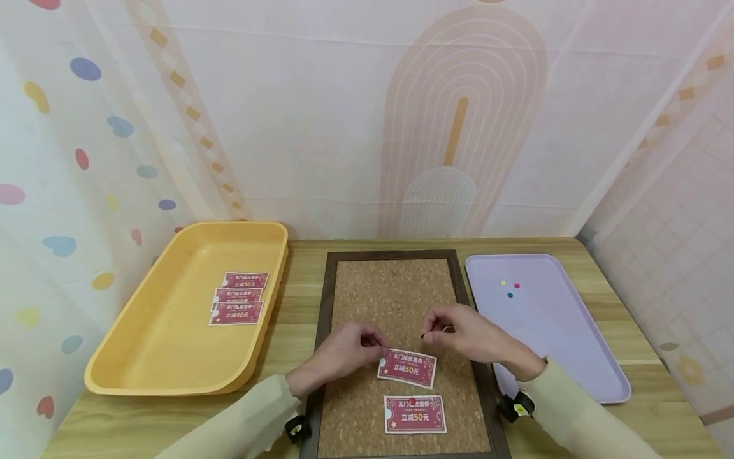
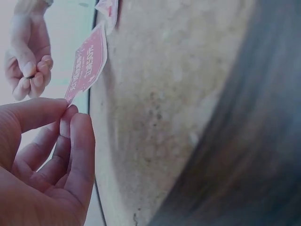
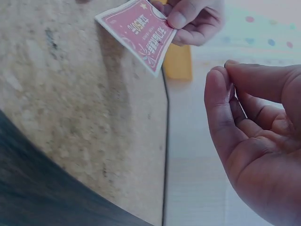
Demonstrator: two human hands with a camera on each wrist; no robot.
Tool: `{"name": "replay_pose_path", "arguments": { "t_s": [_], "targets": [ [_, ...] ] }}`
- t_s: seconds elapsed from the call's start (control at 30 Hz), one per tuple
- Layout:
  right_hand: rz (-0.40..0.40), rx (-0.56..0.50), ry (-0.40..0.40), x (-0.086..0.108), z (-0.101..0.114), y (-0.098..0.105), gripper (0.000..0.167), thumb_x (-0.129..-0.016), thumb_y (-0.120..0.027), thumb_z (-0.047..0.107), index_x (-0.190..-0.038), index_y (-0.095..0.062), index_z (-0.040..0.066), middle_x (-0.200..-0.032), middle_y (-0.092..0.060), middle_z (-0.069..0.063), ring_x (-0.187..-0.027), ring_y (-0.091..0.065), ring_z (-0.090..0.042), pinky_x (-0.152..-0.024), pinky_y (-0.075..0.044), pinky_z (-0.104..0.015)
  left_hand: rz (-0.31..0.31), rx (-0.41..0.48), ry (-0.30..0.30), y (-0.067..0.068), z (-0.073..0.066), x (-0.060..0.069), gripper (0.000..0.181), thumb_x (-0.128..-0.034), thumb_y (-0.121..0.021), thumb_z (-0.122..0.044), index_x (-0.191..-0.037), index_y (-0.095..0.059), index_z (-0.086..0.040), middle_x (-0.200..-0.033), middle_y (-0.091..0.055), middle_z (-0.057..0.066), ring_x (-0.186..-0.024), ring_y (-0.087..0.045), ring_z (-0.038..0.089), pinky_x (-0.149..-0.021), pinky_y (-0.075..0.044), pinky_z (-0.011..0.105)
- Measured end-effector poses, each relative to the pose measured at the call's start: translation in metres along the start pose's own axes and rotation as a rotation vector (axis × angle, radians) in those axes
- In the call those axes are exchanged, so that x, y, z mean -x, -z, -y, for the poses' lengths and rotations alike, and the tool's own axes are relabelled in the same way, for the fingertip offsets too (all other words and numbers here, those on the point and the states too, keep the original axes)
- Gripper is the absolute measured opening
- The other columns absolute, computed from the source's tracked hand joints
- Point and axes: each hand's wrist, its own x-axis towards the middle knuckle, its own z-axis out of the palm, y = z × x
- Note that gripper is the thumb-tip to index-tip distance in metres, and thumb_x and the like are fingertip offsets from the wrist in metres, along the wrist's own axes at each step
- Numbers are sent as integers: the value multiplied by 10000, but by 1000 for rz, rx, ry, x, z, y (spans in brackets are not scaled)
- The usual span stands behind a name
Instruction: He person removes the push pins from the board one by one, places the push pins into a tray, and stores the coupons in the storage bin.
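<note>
My left hand pinches the upper left corner of a red coupon, held tilted over the cork board. In the left wrist view the coupon stands off the cork between thumb and fingertips. My right hand, to the coupon's upper right, pinches a small dark pin and does not touch the coupon. Below, a second coupon lies on the board with a red pin at its top edge.
At the left a yellow tray holds three overlapping coupons. On the right a lilac tray holds several small coloured pins. The board's dark wooden frame lies between the trays.
</note>
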Motion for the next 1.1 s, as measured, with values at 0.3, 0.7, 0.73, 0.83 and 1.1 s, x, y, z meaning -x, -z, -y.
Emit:
{"name": "replay_pose_path", "arguments": {
  "t_s": [0.3,0.7,0.73,0.83,1.1],
  "targets": [
    [-119,2,11,5,4,9,42,-999,-658,60,-981,-676,93,-932,-685,-47,-797,-605,-116,-697,-512,-261,-72,56,1,10,-4,3,68,-919,-733,-109,-941,-794,-130,-942,-729,-40,-828,-615,106,-703,-514,255],
    [-199,-26,-13,8,7,16,32,-1011,-663,75,-1032,-678,55,-972,-688,-119,-811,-622,-179,-684,-505,-265,-146,129,12,26,-4,3,92,-937,-736,-138,-990,-805,-108,-929,-738,-9,-734,-579,139,-605,-477,257],
    [-204,-25,-11,9,6,17,32,-1010,-665,74,-1033,-679,57,-970,-686,-113,-811,-617,-170,-689,-505,-264,-150,137,9,28,-3,3,96,-940,-733,-136,-995,-804,-102,-935,-738,-4,-728,-571,138,-597,-472,252],
    [-217,-23,-1,10,6,19,32,-1009,-665,68,-1035,-682,61,-961,-682,-113,-810,-608,-152,-703,-509,-265,-171,157,-2,33,-2,4,106,-947,-727,-126,-1013,-799,-83,-962,-741,24,-726,-567,146,-583,-467,247],
    [-296,10,-15,17,4,29,33,-1014,-674,113,-1034,-684,89,-926,-681,-72,-754,-566,-128,-668,-490,-266,-216,183,29,46,0,11,112,-964,-715,-100,-1043,-792,-82,-1033,-729,54,-803,-576,172,-630,-487,262]
  ]
}}
